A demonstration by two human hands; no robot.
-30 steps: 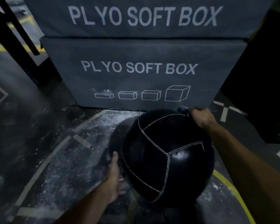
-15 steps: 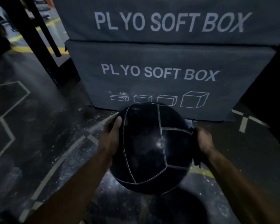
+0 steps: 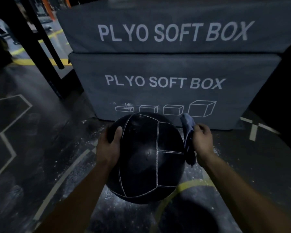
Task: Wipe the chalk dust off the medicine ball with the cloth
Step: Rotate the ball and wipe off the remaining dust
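Note:
A black medicine ball (image 3: 146, 158) with pale seams is lifted off the floor in front of me. Faint chalk smudges show on its upper panels. My left hand (image 3: 108, 147) lies flat against the ball's left side, thumb up over the top edge. My right hand (image 3: 202, 140) grips a bluish-grey cloth (image 3: 188, 137) at the ball's right side. The cloth hangs bunched between the hand and the ball.
Two stacked grey plyo soft boxes (image 3: 171, 88) stand just behind the ball. White chalk dust is scattered on the dark floor (image 3: 77, 165) under and left of it. A black rack post (image 3: 35, 39) rises at the left. Yellow floor lines (image 3: 193, 184) curve beneath the ball.
The ball rose from the floor and turned between my hands. My left hand moved up its left side; my right hand slid from the top to the right side, with the cloth now showing.

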